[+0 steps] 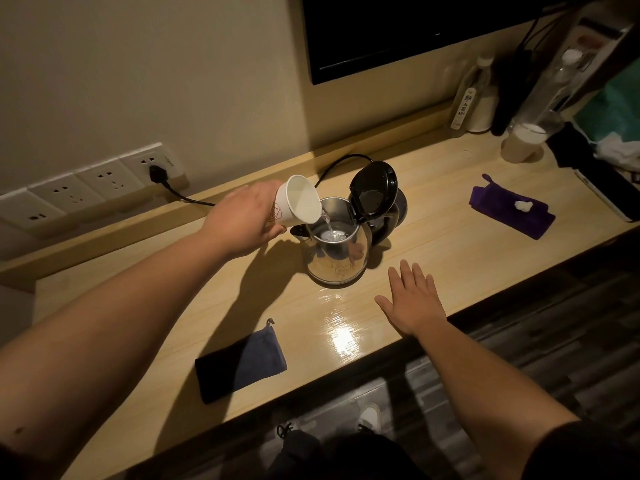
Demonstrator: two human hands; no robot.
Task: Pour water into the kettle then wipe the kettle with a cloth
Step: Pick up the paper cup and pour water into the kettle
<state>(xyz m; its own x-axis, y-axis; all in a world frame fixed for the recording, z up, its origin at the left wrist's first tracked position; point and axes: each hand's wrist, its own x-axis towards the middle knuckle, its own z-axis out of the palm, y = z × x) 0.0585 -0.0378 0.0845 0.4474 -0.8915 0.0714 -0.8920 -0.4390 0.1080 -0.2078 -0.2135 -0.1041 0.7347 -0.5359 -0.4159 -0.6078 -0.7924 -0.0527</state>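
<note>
A steel kettle stands mid-table with its black lid flipped up. My left hand grips a white paper cup, tilted over the kettle's mouth, and a thin stream of water runs into it. Flat on the table just right of the kettle rests my right hand, fingers spread and holding nothing. A dark blue cloth lies near the front edge. A purple cloth with a small white wad on it lies to the right.
The kettle's black cord runs to a wall socket at the back left. Bottles and a white cup crowd the back right corner under a wall screen. The wooden table has a glossy glare patch at its front.
</note>
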